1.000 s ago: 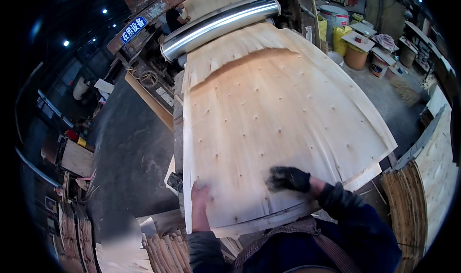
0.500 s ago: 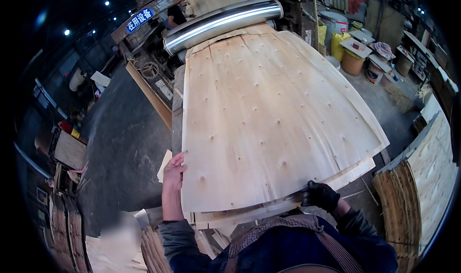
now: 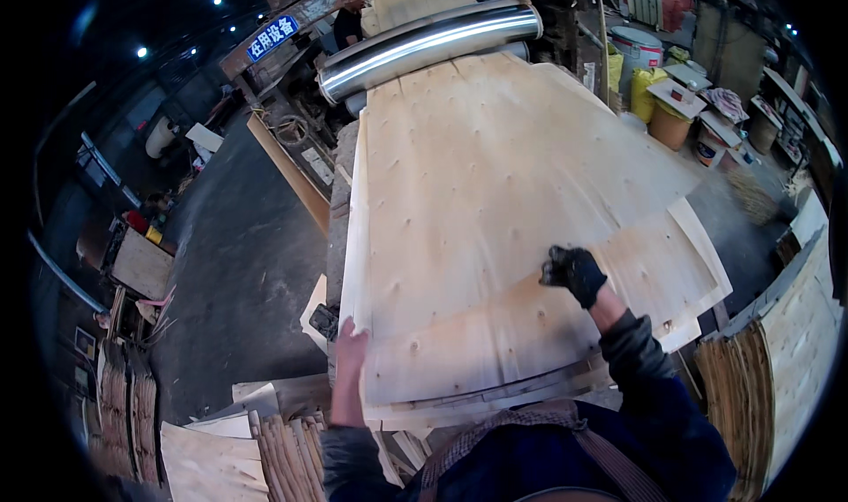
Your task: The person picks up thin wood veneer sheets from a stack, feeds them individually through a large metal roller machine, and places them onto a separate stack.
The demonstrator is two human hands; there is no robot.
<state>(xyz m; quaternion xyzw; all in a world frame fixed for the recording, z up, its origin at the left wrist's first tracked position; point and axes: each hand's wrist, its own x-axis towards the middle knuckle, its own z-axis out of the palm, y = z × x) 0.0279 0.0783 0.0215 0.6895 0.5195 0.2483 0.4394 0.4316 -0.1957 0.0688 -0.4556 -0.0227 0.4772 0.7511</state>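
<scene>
Before the shiny roller (image 3: pixel 433 49), our top veneer sheet (image 3: pixel 473 184), far end hidden there, near edge blurred, our gloved right hand (image 3: pixel 574 273) well short of the roller, fingers curled, hold unclear, our bare left hand (image 3: pixel 351 338) farther from it, whether gripping we cannot tell.

Far end: blocked by metal roller (image 3: pixel 431 49), lying across full width of top veneer sheet (image 3: pixel 468 175). Near side: closed off by torso (image 3: pixel 574 453). Over top veneer sheet: passable from left hand (image 3: pixel 351 350) across to gloved right hand (image 3: pixel 574 274). Just left of left hand: obstructed by dark lump (image 3: pixel 324 323), kind unclear. Farther left: room to pass over dark floor (image 3: pixel 238 219), narrowed by long plank (image 3: pixel 293 177) and, near left, by veneer pieces (image 3: pixel 215 460). Right: hemmed in by tall stack (image 3: pixel 740 405) near, tan bucket (image 3: pixel 669 129) far.
</scene>
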